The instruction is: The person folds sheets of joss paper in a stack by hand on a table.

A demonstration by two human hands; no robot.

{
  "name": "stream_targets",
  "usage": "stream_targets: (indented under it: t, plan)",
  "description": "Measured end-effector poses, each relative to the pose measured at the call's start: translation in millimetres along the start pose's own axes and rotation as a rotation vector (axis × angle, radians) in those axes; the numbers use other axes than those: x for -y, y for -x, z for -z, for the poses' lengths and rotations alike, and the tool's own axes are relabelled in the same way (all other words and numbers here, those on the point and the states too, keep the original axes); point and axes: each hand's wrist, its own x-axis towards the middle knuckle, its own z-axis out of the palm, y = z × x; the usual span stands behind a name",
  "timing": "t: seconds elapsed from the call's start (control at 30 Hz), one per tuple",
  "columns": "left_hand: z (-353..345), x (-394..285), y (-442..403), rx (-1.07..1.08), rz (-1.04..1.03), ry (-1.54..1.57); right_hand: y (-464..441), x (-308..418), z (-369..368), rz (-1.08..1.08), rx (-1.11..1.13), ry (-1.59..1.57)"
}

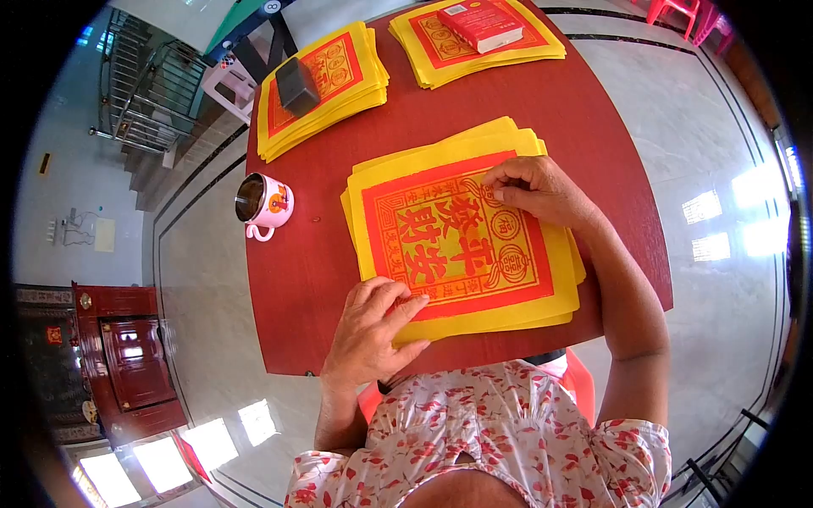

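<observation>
Paper stacks and both hands at a dark red counter (313,288). The near stack of yellow sheets (461,237) lies at the counter's near side, around its middle; its edges are uneven, with corners fanning out below the top sheet, which bears a red panel with printed characters and round emblems. Left hand (377,326): at the stack's near left corner, fingers loosely bent and parted, thumb held away from them beside the near edge; no firm grip is seen. Right hand (542,190): over the far right part of the top sheet, fingers curled, thumb and forefinger close together; whether paper is pinched between them cannot be told. Left of the stack, well apart, stands a pink mug (278,203), its handle towards the near side. Far left: a second stack (351,85), carrying a dark block (296,87). Far right: a third stack (436,55), on which a thick red book (478,25) lies flat. Near edge of view: a floral garment (483,423) worn by the person; beyond the counter, pale floor (720,118).
</observation>
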Motion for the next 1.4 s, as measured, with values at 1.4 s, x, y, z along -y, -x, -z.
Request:
stream_targets:
  t: [1.4]
  plan:
    - [0.8, -1.1, -9.7, 0.071, 0.021, -0.001, -0.7, -0.8, 1.1, 0.083, 0.000, 0.051]
